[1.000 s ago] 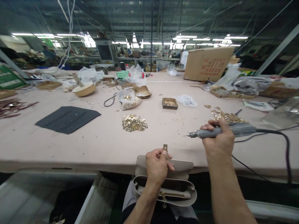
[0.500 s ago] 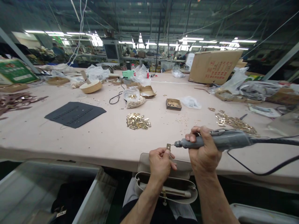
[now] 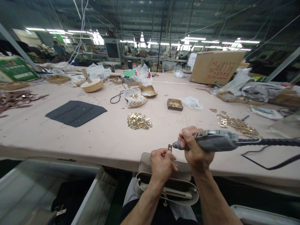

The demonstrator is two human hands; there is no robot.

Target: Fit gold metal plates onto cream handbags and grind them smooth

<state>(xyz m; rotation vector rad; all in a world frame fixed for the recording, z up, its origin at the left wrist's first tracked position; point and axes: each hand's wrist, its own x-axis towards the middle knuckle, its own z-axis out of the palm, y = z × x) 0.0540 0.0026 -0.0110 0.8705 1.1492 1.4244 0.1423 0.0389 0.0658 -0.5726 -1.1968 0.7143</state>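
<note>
1. Plate [image 3: 170,147], small, metal, stands upright in the left hand [image 3: 161,164]: thumb and fingers pinched on its lower end, spare fingers loosely spread. Likely held low to leave the upper part free for the tool.
2. Right hand [image 3: 197,147] wrapped around a grey power tool [image 3: 217,140], nose pointing left. Nose is right at the plate; can't tell if the bit is in a hole. Near-level grip probably keeps it square to the face.
3. Open bag [image 3: 138,187] on the lap [image 3: 128,196], below the left hand, flap [image 3: 145,161] folded back toward the worktop [image 3: 117,147]. Lap presumably keeps it close. Inside: dark, plus a pale panel [image 3: 180,194]; gold clasp [image 3: 165,196] at the near side.
4. Loose gold pile [image 3: 138,122] straight ahead, probably for easy picking.
5. Small box [image 3: 174,108] beyond: tiny gold pieces [image 3: 174,103]. Clear plastic bag [image 3: 128,92] left of it: small parts [image 3: 134,96], too fine to identify.
6. Bin [image 3: 93,189], lower left: dark item [image 3: 67,197], gold-coloured fitting [image 3: 61,212].
</note>
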